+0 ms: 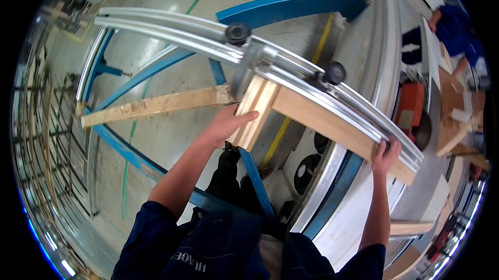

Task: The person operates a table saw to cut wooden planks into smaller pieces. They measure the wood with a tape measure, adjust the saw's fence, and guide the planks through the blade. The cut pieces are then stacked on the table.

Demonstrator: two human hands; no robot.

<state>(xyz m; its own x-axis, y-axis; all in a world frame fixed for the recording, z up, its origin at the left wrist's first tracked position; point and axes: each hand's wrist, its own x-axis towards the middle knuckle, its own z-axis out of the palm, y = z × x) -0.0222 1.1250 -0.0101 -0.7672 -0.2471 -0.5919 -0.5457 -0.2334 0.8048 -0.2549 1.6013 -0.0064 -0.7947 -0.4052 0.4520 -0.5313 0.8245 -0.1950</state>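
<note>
My left hand [231, 123] is closed round a short, pale wooden block [254, 111] with grooves along it, thumb on top and fingers hidden beneath. The block's far end is by a metal stop [248, 64] on the aluminium fence [312, 89]. Along the fence's near side lies a long, flat wooden board [322, 119], meeting the block at its left end. My right hand [385, 158] is at the right part of this board, its fingers curled up over the fence edge at a small dark part. How much of the board it grips is hidden.
Black knobs [237, 34] sit on the fence. A blue frame [132, 158] carries a rough wooden bar [156, 106] at left. To the right stand a silver rail [382, 46] and a red guard [410, 104] beside a round blade. Another person [457, 30] works at far right.
</note>
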